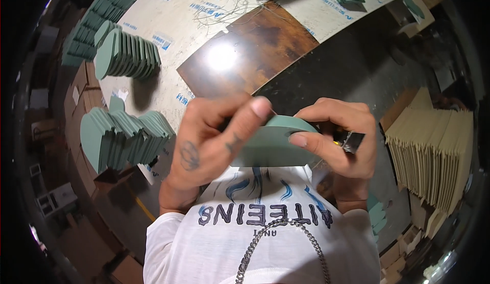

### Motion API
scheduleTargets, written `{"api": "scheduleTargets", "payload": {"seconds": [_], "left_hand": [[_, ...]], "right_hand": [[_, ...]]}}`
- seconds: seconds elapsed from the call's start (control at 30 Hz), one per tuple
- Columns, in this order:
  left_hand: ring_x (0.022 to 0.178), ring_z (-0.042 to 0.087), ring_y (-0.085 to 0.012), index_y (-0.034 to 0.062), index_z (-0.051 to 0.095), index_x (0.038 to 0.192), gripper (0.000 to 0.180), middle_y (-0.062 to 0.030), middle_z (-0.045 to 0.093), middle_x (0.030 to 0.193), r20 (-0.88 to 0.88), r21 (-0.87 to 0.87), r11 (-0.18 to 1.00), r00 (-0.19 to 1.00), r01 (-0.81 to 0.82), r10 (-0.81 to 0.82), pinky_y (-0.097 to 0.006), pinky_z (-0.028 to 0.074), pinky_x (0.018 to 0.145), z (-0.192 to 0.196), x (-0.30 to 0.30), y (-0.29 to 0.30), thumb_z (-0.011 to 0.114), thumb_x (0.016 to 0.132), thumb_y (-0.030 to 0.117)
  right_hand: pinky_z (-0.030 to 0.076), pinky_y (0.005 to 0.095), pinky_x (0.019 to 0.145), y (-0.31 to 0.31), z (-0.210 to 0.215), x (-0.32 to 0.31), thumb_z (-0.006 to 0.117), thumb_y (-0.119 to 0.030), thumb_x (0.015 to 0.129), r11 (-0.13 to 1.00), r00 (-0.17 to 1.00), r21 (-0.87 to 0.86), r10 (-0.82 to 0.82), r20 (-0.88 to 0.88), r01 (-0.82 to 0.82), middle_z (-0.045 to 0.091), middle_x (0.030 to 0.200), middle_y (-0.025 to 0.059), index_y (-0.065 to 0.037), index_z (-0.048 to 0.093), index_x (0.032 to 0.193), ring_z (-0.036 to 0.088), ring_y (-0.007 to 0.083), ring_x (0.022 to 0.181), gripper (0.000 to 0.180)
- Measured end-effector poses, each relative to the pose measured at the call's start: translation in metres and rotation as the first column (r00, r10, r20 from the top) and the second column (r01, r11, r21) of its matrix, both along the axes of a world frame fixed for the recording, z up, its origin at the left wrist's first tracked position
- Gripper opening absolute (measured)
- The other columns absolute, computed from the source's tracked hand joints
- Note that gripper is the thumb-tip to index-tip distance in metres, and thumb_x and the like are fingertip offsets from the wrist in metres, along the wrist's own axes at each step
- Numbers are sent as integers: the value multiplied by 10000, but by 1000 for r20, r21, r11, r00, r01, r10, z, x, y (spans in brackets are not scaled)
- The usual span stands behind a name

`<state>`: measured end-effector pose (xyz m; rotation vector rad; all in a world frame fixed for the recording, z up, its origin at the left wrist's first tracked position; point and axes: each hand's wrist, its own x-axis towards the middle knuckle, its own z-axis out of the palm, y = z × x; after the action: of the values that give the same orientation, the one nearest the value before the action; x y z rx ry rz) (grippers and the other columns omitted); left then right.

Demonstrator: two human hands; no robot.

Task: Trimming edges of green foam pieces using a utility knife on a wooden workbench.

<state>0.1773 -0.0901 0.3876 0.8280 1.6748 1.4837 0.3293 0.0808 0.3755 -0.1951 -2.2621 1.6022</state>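
Note:
In front of my chest is a thin green board piece [278, 143] with a rounded upper edge and a straight lower edge. My left hand [214, 141] is closed at its left end, thumb up along the edge, the other fingers partly hidden. Thumb and fingers of my right hand [342, 136] pinch the piece's right end. Tucked in that same palm is a small dark object with a metallic face and a bit of yellow [351, 142]; its kind is unclear.
A brown glossy board [255, 49] lies on the white table [168, 8], with loose string [224, 10] beside it. Stacks of green pieces [127, 54] stand along the table's left side, more [125, 136] nearer me. At right is a row of tan sheets [429, 151].

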Motion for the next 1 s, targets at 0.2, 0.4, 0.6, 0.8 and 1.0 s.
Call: {"api": "scheduleTargets", "payload": {"seconds": [0.2, 0.4, 0.6, 0.8, 1.0], "left_hand": [[896, 707, -179, -39, 689, 1176, 353, -122, 744, 999, 73, 179, 982, 997, -52, 40, -283, 540, 823, 4, 5, -7, 727, 944, 224], [865, 674, -156, -55, 690, 1119, 378, -105, 727, 934, 1, 11, 974, 974, -226, 226, -264, 519, 787, 10, -1, -23, 808, 870, 204], [806, 656, -140, -72, 703, 1049, 348, -95, 719, 887, 51, 83, 969, 972, -233, 229, -246, 491, 737, 22, -26, -33, 825, 825, 165], [734, 641, -130, -77, 715, 981, 350, -99, 717, 822, 42, 77, 981, 984, -175, 172, -236, 463, 678, 27, -33, -44, 836, 753, 159], [641, 638, -152, -81, 721, 900, 398, -113, 711, 754, -74, 44, 989, 987, -139, 142, -240, 456, 610, 38, -31, -30, 862, 656, 200]], "right_hand": [[356, 179, 500, 7, 5, 4, 807, -84, 847, 922, 993, -383, -16, 116, 59, 702, 736, 31, 34, 733, 934, 519, 6, 587, 164], [388, 165, 480, 4, -23, -3, 752, -126, 928, 536, 991, -843, 81, 111, 50, 684, 907, 95, 66, 595, 1233, 496, 20, 547, 394], [450, 209, 520, 0, -111, 20, 554, -426, 1037, 84, 997, -995, 56, 53, 49, 610, 862, 110, 44, 414, 1409, 530, 65, 555, 616], [497, 281, 585, -25, -102, 18, 364, -498, 1090, 115, 987, -982, -66, 144, 151, 618, 874, 131, -16, 443, 1381, 574, 145, 603, 569], [444, 202, 512, 4, -44, -16, 442, -352, 1091, 744, 971, -645, 21, -240, -175, 595, 808, 125, 11, 453, 1307, 535, 101, 548, 423]]}}
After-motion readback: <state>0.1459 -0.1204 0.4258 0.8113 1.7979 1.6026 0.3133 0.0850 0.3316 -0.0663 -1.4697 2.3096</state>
